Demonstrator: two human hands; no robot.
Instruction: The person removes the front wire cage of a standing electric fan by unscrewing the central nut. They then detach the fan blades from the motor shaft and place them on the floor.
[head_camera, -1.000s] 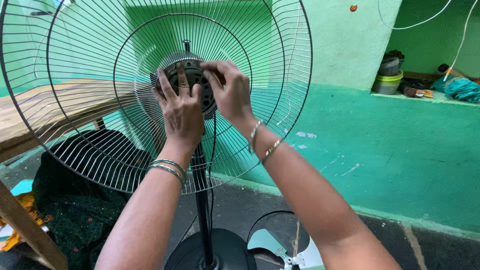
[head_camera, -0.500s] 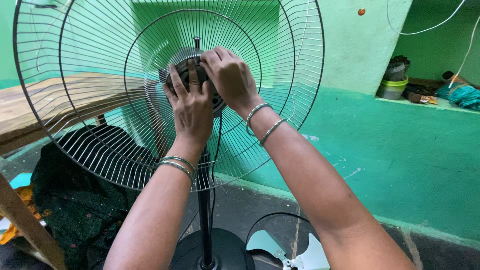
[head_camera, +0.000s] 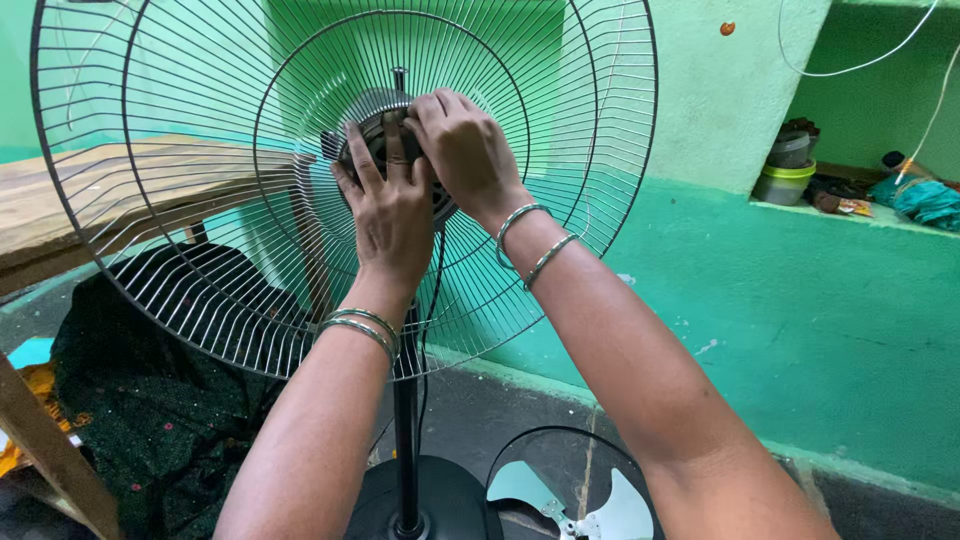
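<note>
Motor hub (head_camera: 385, 140) at the rear fan guard's (head_camera: 200, 250) centre: left hand (head_camera: 392, 225) braces it open-fingered; right hand (head_camera: 465, 155), at 3 o'clock, pinches its rim.

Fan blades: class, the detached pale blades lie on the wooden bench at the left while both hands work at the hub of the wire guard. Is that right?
Not quite. The head view shows the fan blades on the dark floor beside the fan's base, not on the wooden bench. The left hand and right hand do work at the hub of the wire guard.
</note>
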